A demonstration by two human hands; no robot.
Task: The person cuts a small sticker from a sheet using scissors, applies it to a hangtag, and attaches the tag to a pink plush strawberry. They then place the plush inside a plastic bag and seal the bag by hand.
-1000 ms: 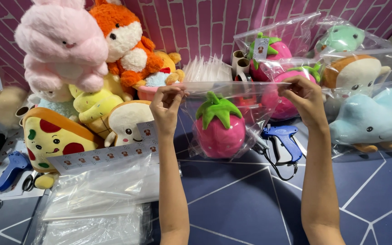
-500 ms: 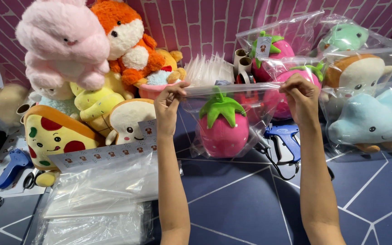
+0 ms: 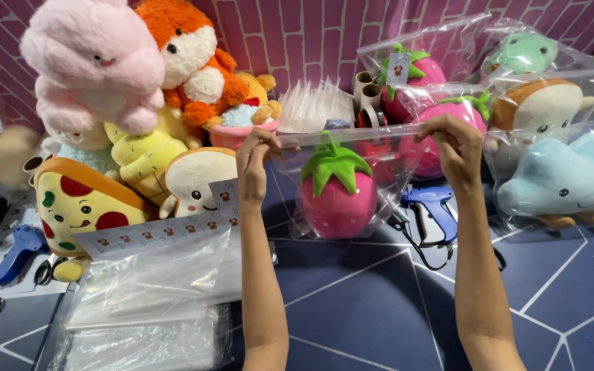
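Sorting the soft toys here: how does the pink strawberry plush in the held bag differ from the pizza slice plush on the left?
The pink strawberry plush sits inside a clear plastic bag held up by the left hand and right hand; the yellow pizza slice plush is unbagged among other toys. The strawberry is rounded with a green leafy top; the pizza is a wedge with red spots and a face. Both are soft toys.

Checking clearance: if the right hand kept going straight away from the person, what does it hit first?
Probably the bagged pink strawberry plush right behind the right hand, which pinches the clear bag; depth is unclear.
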